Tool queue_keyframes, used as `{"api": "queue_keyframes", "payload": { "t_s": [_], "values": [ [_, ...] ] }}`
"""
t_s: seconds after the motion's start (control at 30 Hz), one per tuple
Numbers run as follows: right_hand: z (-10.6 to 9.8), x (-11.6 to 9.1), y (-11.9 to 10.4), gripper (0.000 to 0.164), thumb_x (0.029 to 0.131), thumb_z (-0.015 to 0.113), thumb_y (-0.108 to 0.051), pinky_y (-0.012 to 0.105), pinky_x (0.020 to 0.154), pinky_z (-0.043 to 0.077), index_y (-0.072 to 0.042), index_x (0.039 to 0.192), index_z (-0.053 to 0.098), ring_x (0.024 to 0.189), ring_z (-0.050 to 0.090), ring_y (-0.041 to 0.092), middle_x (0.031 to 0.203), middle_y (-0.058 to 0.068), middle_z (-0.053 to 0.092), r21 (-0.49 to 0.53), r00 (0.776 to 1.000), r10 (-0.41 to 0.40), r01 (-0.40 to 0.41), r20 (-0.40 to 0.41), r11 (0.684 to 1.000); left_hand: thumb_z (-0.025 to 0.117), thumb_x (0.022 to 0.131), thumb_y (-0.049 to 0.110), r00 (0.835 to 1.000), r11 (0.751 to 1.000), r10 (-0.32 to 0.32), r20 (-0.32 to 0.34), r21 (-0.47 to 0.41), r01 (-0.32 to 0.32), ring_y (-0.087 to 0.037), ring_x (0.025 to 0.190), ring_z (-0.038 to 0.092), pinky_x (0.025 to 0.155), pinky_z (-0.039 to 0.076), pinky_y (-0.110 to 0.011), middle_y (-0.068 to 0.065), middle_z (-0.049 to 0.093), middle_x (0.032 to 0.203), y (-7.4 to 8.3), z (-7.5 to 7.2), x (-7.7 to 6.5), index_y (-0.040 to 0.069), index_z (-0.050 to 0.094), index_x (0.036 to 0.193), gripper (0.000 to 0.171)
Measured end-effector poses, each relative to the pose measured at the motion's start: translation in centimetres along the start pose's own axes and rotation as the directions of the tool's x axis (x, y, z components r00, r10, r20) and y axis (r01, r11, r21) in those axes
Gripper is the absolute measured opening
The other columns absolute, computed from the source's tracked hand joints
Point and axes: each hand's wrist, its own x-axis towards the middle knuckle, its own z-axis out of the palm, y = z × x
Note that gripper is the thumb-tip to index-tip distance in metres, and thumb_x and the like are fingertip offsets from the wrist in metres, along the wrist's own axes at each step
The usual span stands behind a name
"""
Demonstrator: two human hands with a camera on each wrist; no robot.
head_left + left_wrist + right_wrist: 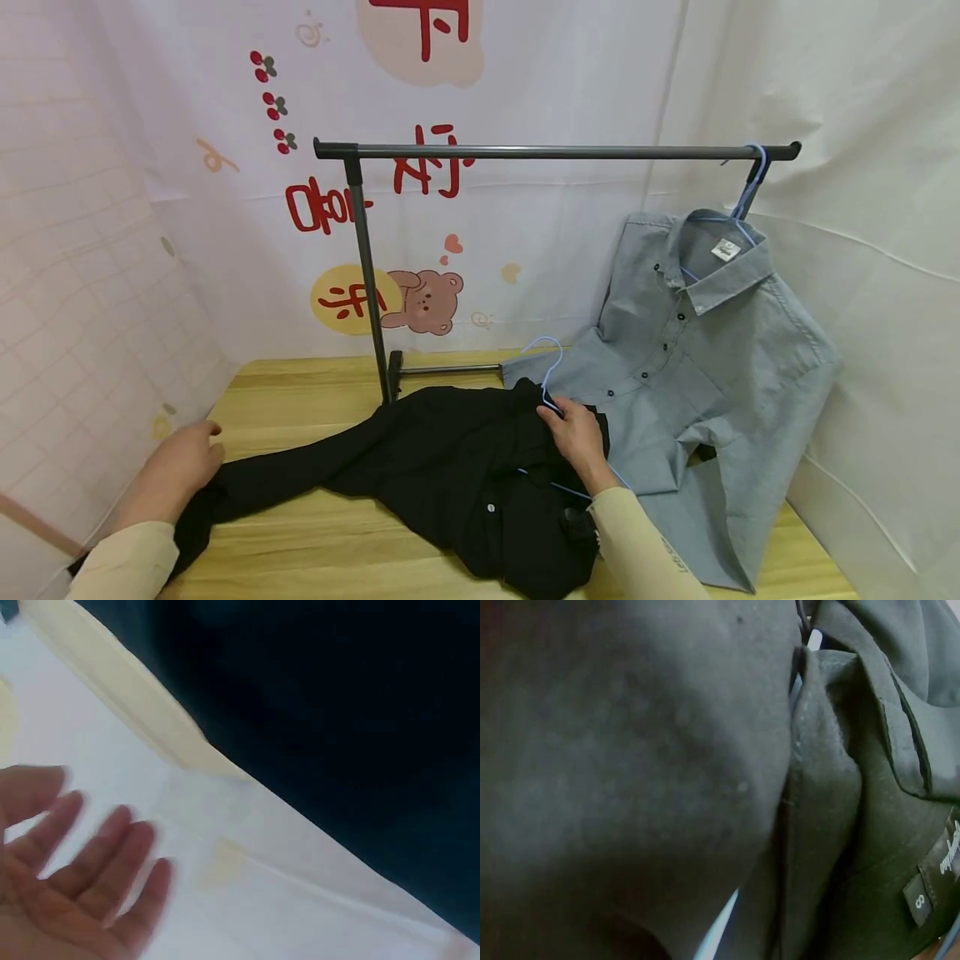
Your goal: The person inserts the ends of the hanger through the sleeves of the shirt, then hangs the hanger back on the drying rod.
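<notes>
A black shirt (450, 442) lies spread over the table, one sleeve (292, 479) stretched out to the left. A light blue clothes hanger (558, 360) is partly inside it, the hook sticking up at the collar. My right hand (577, 435) grips the hanger just below its hook, at the shirt's neck. Close by, in the right wrist view, dark cloth fills most of the picture, with a collar label (930, 870) at the right. My left hand (180, 465) is beside the sleeve's far end, its fingers (112, 855) loosely spread and holding nothing in the left wrist view.
A dark metal rack (555, 152) stands on the wooden table (300, 400). From its right end a grey-blue shirt (675, 358) hangs on another blue hanger (757, 171), its lower part spread over the table. Printed white cloth (562, 258) closes off the back and sides.
</notes>
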Motion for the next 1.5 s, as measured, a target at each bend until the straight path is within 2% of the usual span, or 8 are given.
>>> {"api": "queue_keyframes", "payload": {
  "t_s": [0.13,0.33,0.6,0.73,0.9,1.13,1.33,1.5],
  "values": [
    [0.0,-0.1,-0.1,0.019,0.095,0.069,-0.03,0.034,0.057,0.033,-0.015,0.084,0.063,0.057,0.042,0.019,0.063,0.0,0.044,0.002,1.0,-0.018,0.018,-0.006,1.0,0.057,0.097,0.01,0.982,0.991,0.123,-0.144,-0.025,-0.128,-0.046,0.091,0.061,0.071,0.049,-0.055,-0.033,0.061,0.112,5.1,1.6,1.4,-0.011,0.059,0.122,0.032],
    [0.1,-0.3,-0.7,0.017,0.094,0.069,-0.03,0.035,0.059,0.035,-0.016,0.085,0.064,0.06,0.046,0.019,0.067,-0.001,0.05,0.009,0.997,-0.07,0.07,-0.02,0.998,0.066,0.096,0.015,0.9,0.93,0.335,-0.278,-0.054,-0.363,-0.042,0.105,0.061,0.09,0.046,-0.057,-0.022,0.066,0.115,14.7,4.2,4.1,-0.003,0.067,0.118,0.028],
    [0.9,-0.6,-2.3,0.019,0.094,0.07,-0.029,0.042,0.071,0.048,-0.014,0.105,0.073,0.08,0.064,0.024,0.094,0.003,0.071,0.006,0.986,-0.169,0.169,0.01,0.986,0.062,0.098,0.038,0.896,0.883,0.417,-0.151,-0.167,-0.439,-0.034,0.129,0.049,0.108,0.035,-0.052,-0.014,0.057,0.136,26.1,7.2,5.0,0.006,0.06,0.135,0.048],
    [1.0,-0.6,-3.6,0.02,0.093,0.07,-0.028,0.043,0.072,0.05,-0.014,0.106,0.073,0.081,0.066,0.024,0.093,0.003,0.072,0.002,0.969,-0.246,0.246,0.039,0.969,0.053,0.104,0.034,0.853,0.815,0.512,-0.105,-0.254,-0.52,-0.03,0.129,0.051,0.107,0.038,-0.049,-0.012,0.056,0.139,29.2,8.4,4.9,0.008,0.055,0.141,0.045],
    [1.0,-0.3,-5.1,0.022,0.092,0.071,-0.027,0.04,0.07,0.051,-0.014,0.11,0.073,0.077,0.067,0.02,0.092,0.002,0.073,0.001,0.939,-0.341,0.341,0.034,0.94,0.052,0.105,0.025,0.814,0.763,0.564,-0.138,-0.289,-0.578,-0.029,0.117,0.06,0.099,0.045,-0.047,-0.012,0.064,0.128,29.9,8.9,4.7,0.007,0.06,0.134,0.035],
    [1.2,-0.1,-6.1,0.024,0.09,0.074,-0.03,0.043,0.074,0.052,-0.017,0.11,0.075,0.081,0.069,0.022,0.096,0.001,0.074,-0.052,0.939,-0.343,0.344,0.017,0.938,0.058,0.102,0.028,0.884,0.812,0.448,-0.133,-0.354,-0.464,-0.026,0.11,0.064,0.095,0.048,-0.046,-0.007,0.068,0.119,27.3,9.1,4.7,0.011,0.067,0.125,0.03],
    [0.6,-0.4,-5.4,0.018,0.091,0.074,-0.029,0.044,0.069,0.052,-0.021,0.107,0.075,0.077,0.067,0.021,0.096,-0.003,0.074,-0.134,0.974,-0.221,0.213,-0.051,0.968,0.062,0.1,0.021,0.905,0.777,0.35,-0.24,-0.466,-0.424,-0.028,0.104,0.064,0.091,0.049,-0.047,-0.008,0.067,0.114,24.4,8.5,5.0,0.006,0.071,0.116,0.024],
    [0.2,-0.5,-4.8,0.015,0.092,0.073,-0.023,0.047,0.073,0.052,-0.016,0.106,0.076,0.083,0.067,0.025,0.1,0.002,0.074,-0.088,0.985,-0.109,0.098,-0.134,0.991,0.062,0.1,0.021,0.945,0.754,0.244,-0.218,-0.571,-0.326,-0.028,0.101,0.062,0.09,0.048,-0.048,-0.009,0.067,0.112,22.7,7.7,5.3,0.006,0.072,0.114,0.022]
  ]
}}
